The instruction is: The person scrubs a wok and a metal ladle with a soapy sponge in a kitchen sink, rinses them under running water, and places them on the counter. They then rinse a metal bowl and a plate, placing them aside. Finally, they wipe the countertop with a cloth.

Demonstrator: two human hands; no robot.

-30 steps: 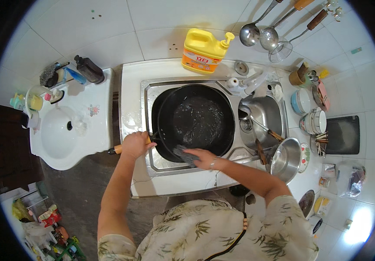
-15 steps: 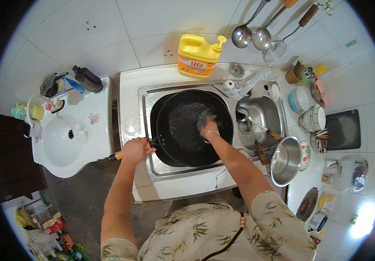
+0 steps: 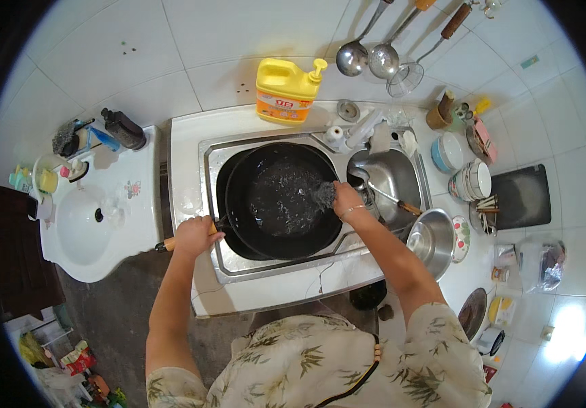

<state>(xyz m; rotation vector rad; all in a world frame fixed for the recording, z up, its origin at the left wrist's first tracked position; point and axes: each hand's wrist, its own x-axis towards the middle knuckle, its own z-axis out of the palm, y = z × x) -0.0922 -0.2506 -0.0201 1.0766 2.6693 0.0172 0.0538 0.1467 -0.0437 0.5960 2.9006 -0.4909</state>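
Note:
A large black wok [image 3: 259, 221] with water in its bottom rests over the left basin of the steel sink [image 3: 212, 262]. My left hand [image 3: 194, 236] is wrapped round its wooden handle [image 3: 165, 245], left of the rim. At the wok's right inner wall, my right hand [image 3: 345, 199] grips a grey steel wool scourer [image 3: 323, 195], which presses against the side. The fingers' far ends are partly hidden behind the scourer.
Behind the sink stands a yellow detergent jug [image 3: 282, 95]. A ladle [image 3: 402, 202] lies across the right basin, and a steel bowl [image 3: 431, 238] sits beside it. Stacked bowls [image 3: 468, 183] are farther right. A white washbasin [image 3: 75, 238] stands left; utensils [image 3: 382, 60] hang above.
My right hand has moved with the scourer from inside the wok toward its right rim. The water's ripples have shifted. My left hand stays on the handle, while the whole view has shifted slightly.

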